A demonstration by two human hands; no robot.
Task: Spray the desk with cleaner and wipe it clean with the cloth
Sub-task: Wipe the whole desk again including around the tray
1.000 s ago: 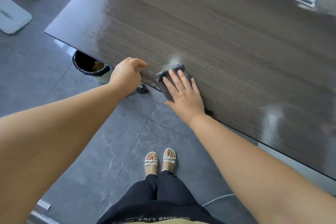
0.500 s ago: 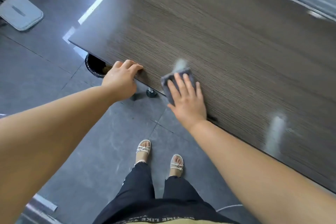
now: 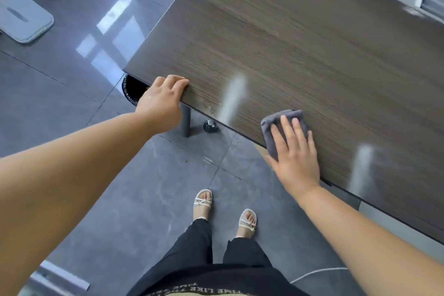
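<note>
Grey cloth (image 3: 283, 127) now lies lower right of centre on the desk (image 3: 300, 43), farther from your left hand (image 3: 159, 103) than before. Your right hand (image 3: 296, 154) presses it flat, fingers spread; the left curls over the desk's near edge.

Cloth (image 3: 283, 125) half hidden under right hand (image 3: 296, 158); bin (image 3: 133, 90) mostly under desk (image 3: 300, 43).

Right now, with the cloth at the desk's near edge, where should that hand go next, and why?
Probably slide the right hand and the grey cloth away from the body, across the desk. The cloth sits flat at the near edge, the left hand braces the corner, and the wide top beyond lies uncovered.
</note>
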